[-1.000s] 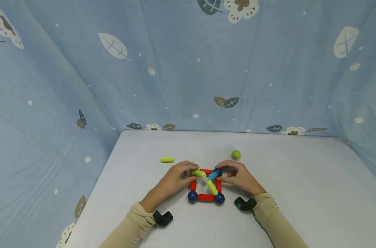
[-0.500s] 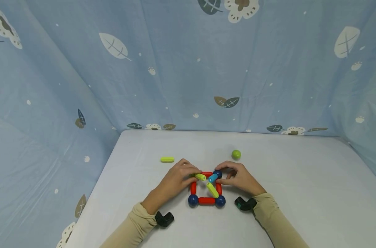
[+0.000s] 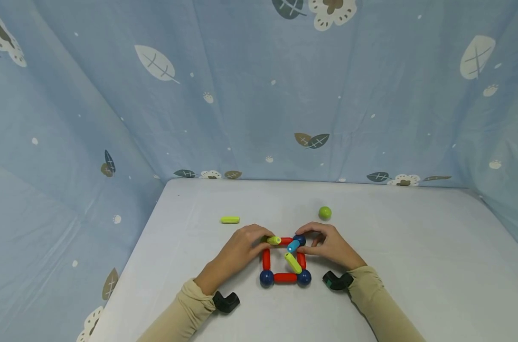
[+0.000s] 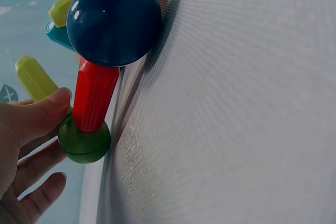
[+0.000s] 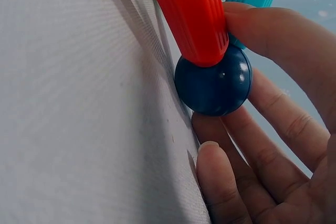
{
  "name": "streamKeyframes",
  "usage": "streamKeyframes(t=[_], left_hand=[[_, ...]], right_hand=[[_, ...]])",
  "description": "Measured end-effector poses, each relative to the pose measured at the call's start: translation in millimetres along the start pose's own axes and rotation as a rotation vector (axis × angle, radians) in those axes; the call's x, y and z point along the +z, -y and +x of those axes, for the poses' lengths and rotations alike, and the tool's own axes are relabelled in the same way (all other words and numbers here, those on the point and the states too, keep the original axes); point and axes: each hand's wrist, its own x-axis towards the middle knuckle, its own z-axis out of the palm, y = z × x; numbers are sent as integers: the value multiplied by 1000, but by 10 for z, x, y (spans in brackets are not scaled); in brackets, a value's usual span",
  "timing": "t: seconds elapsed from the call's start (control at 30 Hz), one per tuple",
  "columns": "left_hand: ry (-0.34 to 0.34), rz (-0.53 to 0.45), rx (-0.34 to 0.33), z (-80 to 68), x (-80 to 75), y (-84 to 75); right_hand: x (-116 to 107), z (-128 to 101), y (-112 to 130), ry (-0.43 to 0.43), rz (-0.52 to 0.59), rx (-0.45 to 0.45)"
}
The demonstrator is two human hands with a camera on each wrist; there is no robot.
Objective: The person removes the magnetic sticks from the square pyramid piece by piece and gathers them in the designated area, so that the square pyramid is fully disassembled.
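A square of red magnetic rods [image 3: 286, 278] lies on the table, with dark blue balls at three corners and a green ball [image 4: 84, 142] at the far left one. My left hand [image 3: 246, 242] pinches a yellow-green rod [image 3: 274, 241] set on that green ball. At the far right corner my right hand [image 3: 331, 244] holds the dark blue ball [image 5: 212, 85], fingers behind it and thumb by the light-blue rod [image 3: 293, 245] that leans up from it. Another yellow-green rod [image 3: 292, 262] slants up from the near right ball [image 3: 304, 278], touched by neither hand.
A loose yellow-green rod [image 3: 230, 220] lies on the white table [image 3: 412, 247] beyond my left hand. Past my right hand sits a loose green ball [image 3: 324, 213]. A patterned blue curtain [image 3: 259, 95] rises behind the table's far edge.
The rod in my left hand has swung to point more to the right. The red square has shifted slightly toward me. My right hand stays at its corner.
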Motion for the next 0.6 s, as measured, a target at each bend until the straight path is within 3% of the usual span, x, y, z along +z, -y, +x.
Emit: streamKeyframes(t=[0.27, 0.6], left_hand=[[-1, 14, -20, 3, -2, -6], [14, -44, -41, 0, 4, 6]], right_hand=[[6, 2, 10, -7, 3, -3], [9, 6, -22, -13, -6, -12]])
